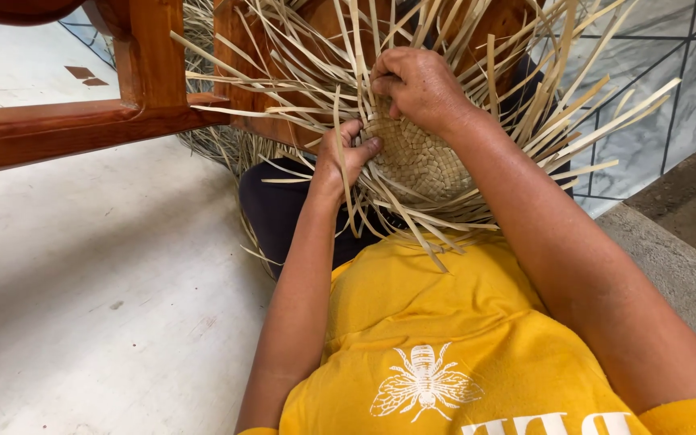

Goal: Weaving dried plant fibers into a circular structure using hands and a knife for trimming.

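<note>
Woven disc [416,157] propped on lap over dark trousers [279,205], centre of view, kept close for both hands. Loose straw strips [525,121] left fanned outward all round, unwoven ends kept free. Left hand [344,153] set at disc's left edge, fingers [362,147] pinched narrow on strip, weave held tight. Right hand [419,84] laid over far edge, fingers curled shut around strips there. Wooden frame [82,121] at far left, apart from hands. Yellow shirt [445,338] near. Pale floor [122,282] at left.

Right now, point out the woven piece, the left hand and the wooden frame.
woven piece [416,157], head view, on the tight plaited centre.
left hand [346,153], head view, on its back.
wooden frame [151,60], head view, on the upright post.
</note>
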